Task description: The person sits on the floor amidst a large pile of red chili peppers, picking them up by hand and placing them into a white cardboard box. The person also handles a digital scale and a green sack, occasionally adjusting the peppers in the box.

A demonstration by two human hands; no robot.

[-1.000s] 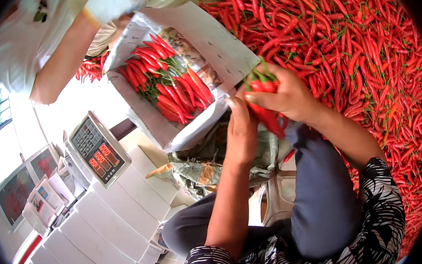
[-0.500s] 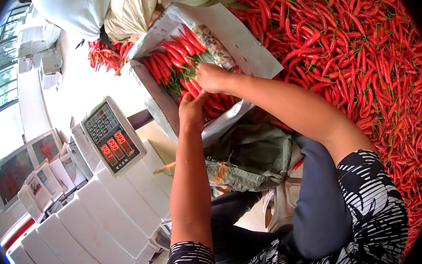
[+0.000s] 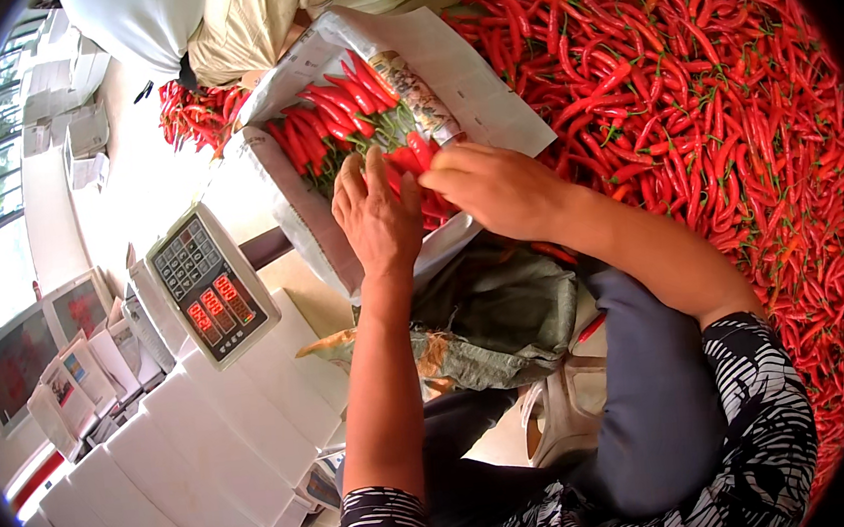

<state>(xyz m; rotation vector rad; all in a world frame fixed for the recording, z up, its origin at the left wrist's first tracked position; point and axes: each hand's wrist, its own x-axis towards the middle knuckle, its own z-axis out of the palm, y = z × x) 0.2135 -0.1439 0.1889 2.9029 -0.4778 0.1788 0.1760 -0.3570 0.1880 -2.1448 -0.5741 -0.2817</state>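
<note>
Red chili peppers (image 3: 338,107) with green stems lie in rows in a white box (image 3: 280,191) lined with white plastic sheet. My left hand (image 3: 375,217) rests over the near side of the rows, its fingers stretched out and apart, with nothing gripped in them. Beside it my right hand (image 3: 501,191) is closed, fingers curled and slightly blurred, at a red chili pepper (image 3: 420,150) that points up by the fingertips. Both hands hide most of the nearest peppers. A rolled printed sheet (image 3: 414,93) lines the box's right inner side.
A large heap of loose red peppers (image 3: 670,111) covers the right side. At the left, a scale display (image 3: 211,282) stands by white foam boxes (image 3: 187,445). A dark green sack (image 3: 506,306) lies before my knees. Another person (image 3: 251,27) is beyond the box, near a small pepper pile (image 3: 193,113).
My hands have moved apart. The left has opened and spread over the peppers; the right has shifted right and nearer. The whole view has also shifted slightly.
</note>
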